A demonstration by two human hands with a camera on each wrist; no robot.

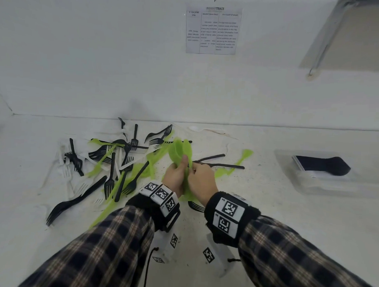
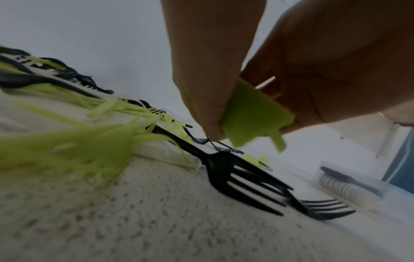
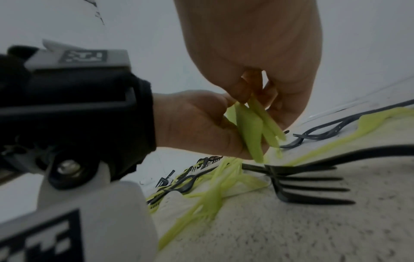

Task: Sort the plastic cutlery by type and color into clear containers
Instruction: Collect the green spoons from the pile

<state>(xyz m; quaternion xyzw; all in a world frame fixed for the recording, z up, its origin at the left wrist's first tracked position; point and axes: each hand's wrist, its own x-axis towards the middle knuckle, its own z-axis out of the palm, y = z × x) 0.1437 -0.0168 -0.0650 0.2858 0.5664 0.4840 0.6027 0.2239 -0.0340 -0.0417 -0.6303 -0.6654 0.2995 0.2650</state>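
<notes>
Two checked sleeves (image 1: 107, 243) reach in from the near edge, each with a black wrist band (image 1: 229, 213) that has square code tags on it. Past them, the left hand (image 1: 175, 177) and the right hand (image 1: 201, 179) meet over the table (image 1: 288, 232). Both hands have curled fingers round one bunch of green spoons (image 1: 180, 152); the bowls stick up above the fingers. I cannot count the spoons in the bunch, they are stacked and blurry.

Left of the hands lies the pile (image 1: 110, 162) of black, white and green cutlery, all mixed up. Too many overlap to count. Two black forks (image 2: 257, 180) lie just under the hands. Right of the hands lie two black pieces (image 1: 218, 162) and one green piece (image 1: 237, 164), apart from the pile.

Far right of the hands sits one clear box (image 1: 325, 176) with black cutlery (image 1: 323, 165) in it.

The table is white with tiny dark specks. A white wall (image 1: 101, 54) stands behind the pile, and one printed paper (image 1: 213, 30) is stuck on it.
</notes>
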